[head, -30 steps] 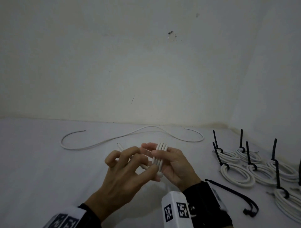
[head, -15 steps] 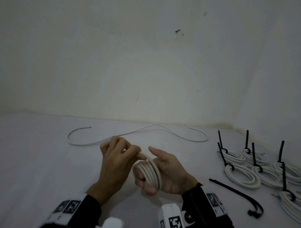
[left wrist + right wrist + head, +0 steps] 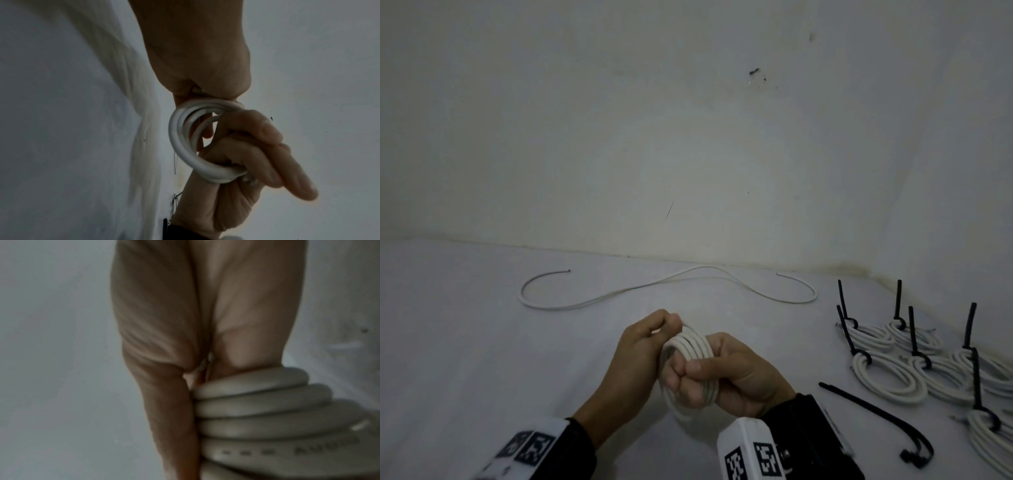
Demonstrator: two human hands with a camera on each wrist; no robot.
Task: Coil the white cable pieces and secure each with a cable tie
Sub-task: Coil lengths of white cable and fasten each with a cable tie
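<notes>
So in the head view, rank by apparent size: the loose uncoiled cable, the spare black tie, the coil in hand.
1. Loose uncoiled cable, widest by far.
2. Spare black tie.
3. Coil in hand, partly hidden by both hands and nearer the camera, so its rank against the tie is unsure.

Seen from a head-worn camera looking forward and down across the white surface (image 3: 482,359) toward the far wall (image 3: 688,137) — while both wrist cameras look along the hands at very close range — all three views share the coiled cable (image 3: 690,346).
</notes>
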